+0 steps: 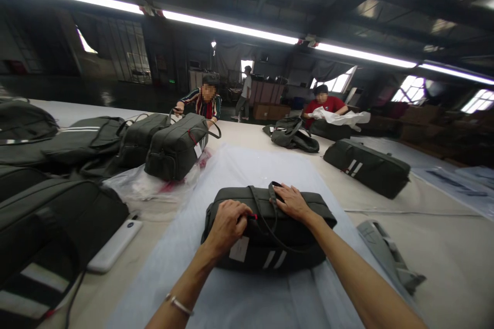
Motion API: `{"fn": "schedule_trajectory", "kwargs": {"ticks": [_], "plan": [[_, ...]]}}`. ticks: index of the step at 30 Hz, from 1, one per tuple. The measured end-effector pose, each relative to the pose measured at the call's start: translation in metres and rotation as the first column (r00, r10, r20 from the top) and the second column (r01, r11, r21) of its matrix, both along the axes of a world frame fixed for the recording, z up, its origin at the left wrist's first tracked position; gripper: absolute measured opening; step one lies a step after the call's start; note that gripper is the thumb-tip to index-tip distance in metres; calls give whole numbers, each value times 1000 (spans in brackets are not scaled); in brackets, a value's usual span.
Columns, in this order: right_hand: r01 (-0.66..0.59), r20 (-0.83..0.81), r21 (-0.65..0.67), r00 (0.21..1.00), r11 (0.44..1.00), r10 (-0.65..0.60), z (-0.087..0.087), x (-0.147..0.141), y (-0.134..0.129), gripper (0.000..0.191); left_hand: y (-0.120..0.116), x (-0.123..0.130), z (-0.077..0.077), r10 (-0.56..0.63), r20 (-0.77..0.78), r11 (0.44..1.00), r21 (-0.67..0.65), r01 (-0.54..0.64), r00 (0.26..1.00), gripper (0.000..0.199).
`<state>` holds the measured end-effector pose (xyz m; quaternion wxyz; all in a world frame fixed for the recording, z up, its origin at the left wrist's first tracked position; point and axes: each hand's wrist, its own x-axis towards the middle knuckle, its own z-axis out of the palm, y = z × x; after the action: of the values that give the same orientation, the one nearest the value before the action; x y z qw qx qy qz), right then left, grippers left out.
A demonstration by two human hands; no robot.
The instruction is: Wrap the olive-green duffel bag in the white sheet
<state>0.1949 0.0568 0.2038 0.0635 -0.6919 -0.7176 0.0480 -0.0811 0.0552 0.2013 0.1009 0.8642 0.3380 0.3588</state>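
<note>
A dark green duffel bag with two white stripes lies in front of me on a bluish-white sheet. My left hand is at the bag's left upper edge with its fingers curled in. What they pinch is hidden, though a small red piece shows beside the fingertips. Below that hand a white paper tag hangs on the bag's front. On top of the bag, my right hand rests with fingers stretched out, touching the loop of a carry handle.
More dark green bags crowd the left side, some on clear plastic. A white power bank with a cable lies near left. On the right are another striped bag and a grey tape dispenser-like tool. Two people work across the table.
</note>
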Motion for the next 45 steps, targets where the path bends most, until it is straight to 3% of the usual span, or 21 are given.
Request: {"fn": "schedule_trajectory", "kwargs": {"ticks": [5,8,12,15,20,24,26,34,39,41,45], "plan": [[51,-179,-51,982,997,-59,8,1,2,52,6,-2,4,238,61,970,31,-240,969,37],[50,-344,-56,937,997,-66,14,5,2,49,-2,1,5,113,59,990,79,-118,992,38],[61,-500,-132,858,989,-119,24,8,6,49,-13,12,3,-147,-47,983,106,152,988,12],[85,-515,-203,838,976,-180,28,6,11,47,-13,22,-1,-121,-63,986,108,127,991,8],[118,-556,-170,809,978,-194,20,6,10,50,-7,35,-10,39,24,992,118,-42,999,11],[160,-766,-102,617,982,-180,11,14,4,61,-9,35,-20,3,51,982,191,-13,999,10],[163,-808,-95,564,982,-171,9,16,3,61,-9,32,-24,-46,45,972,231,34,998,9],[152,-824,-155,526,976,-213,30,19,-3,50,0,24,-23,-95,29,952,294,82,995,11],[198,-822,-126,527,972,-214,42,31,-7,46,-2,38,-11,131,26,970,201,-134,991,23],[247,-802,-72,561,966,-203,42,35,-8,45,-1,45,-5,214,8,966,144,-213,977,26],[254,-689,50,709,966,-151,39,35,-9,45,8,57,4,267,-80,963,66,-262,960,35]]}}
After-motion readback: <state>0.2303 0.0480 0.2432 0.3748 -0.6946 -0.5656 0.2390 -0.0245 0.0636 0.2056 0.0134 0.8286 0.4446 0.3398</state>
